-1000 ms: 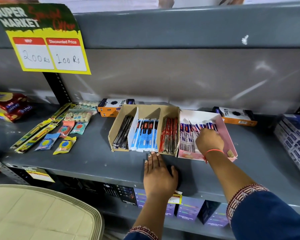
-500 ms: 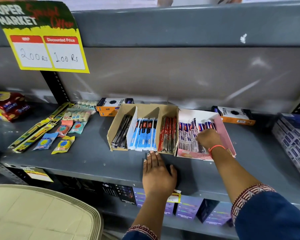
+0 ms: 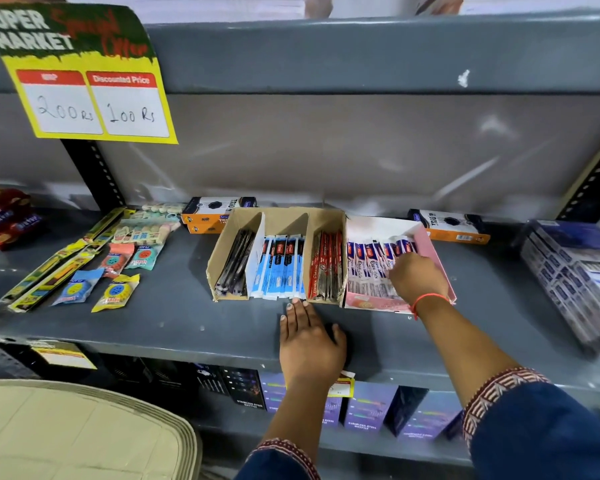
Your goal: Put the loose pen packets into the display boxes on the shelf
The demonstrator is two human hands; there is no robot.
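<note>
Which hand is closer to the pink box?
Right. The right hand is inside the pink box, on its packets. The left hand lies flat on the shelf, left of it.

Two open cardboard display boxes [image 3: 326,220], one brown, one pink [image 3: 433,251]; two orange-and-black cartons [image 3: 215,213]; two hands [image 3: 309,344].

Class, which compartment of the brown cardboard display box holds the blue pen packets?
The middle compartment; black packets fill the left one, red packets the right.

Shop, grey metal shelf [image 3: 118,327], supermarket price sign [image 3: 80,77], boxed pen packets [image 3: 281,268]
</note>
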